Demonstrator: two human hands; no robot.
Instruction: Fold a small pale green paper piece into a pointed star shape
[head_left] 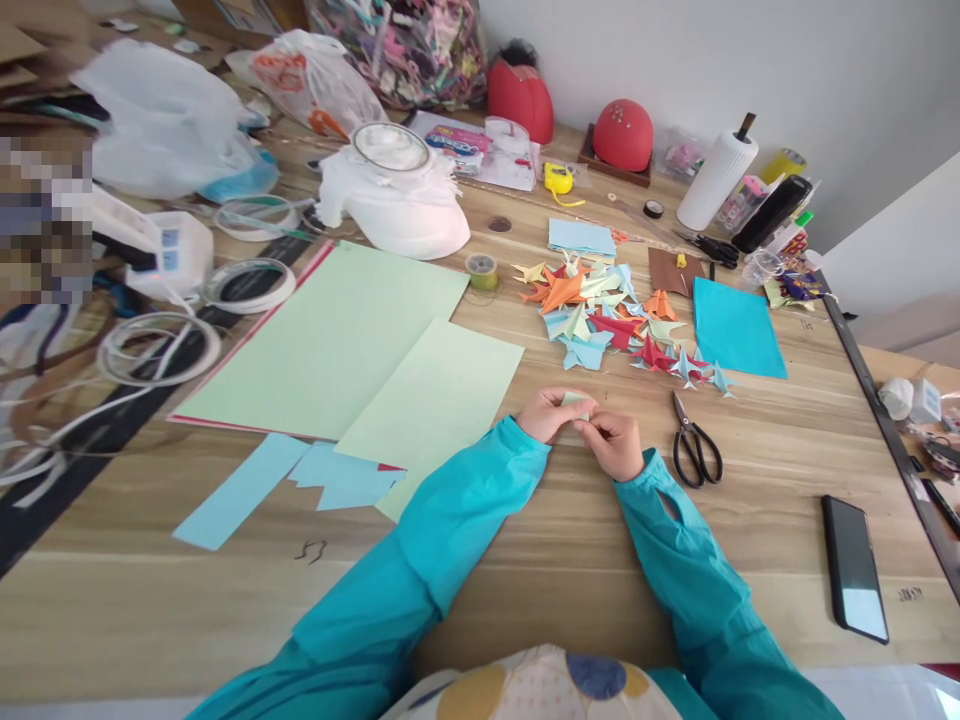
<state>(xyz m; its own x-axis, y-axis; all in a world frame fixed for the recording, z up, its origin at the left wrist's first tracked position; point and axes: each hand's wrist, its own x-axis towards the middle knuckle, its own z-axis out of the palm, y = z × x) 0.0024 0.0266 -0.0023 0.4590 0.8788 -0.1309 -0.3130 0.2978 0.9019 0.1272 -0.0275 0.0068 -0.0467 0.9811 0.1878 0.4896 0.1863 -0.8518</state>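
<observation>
A small folded piece of pale green paper (576, 399) is pinched between my two hands above the table. My left hand (550, 413) grips it from the left, fingers closed. My right hand (613, 443) holds its lower right edge between thumb and fingertips. Just beyond my hands lies a pile of folded paper cranes (592, 310) in orange, red, blue, yellow and pale green. Black-handled scissors (696, 450) rest to the right of my right hand. Left of my hands are large pale green sheets (442, 385) and cut light blue paper pieces (240, 490).
A phone (855, 570) lies near the right edge. A turquoise cloth square (739, 328), a light blue paper stack (581, 237), a spool (481, 272) and a yellow tape measure (557, 179) sit farther back. White cables (157, 350) and plastic bags (169, 120) crowd the left.
</observation>
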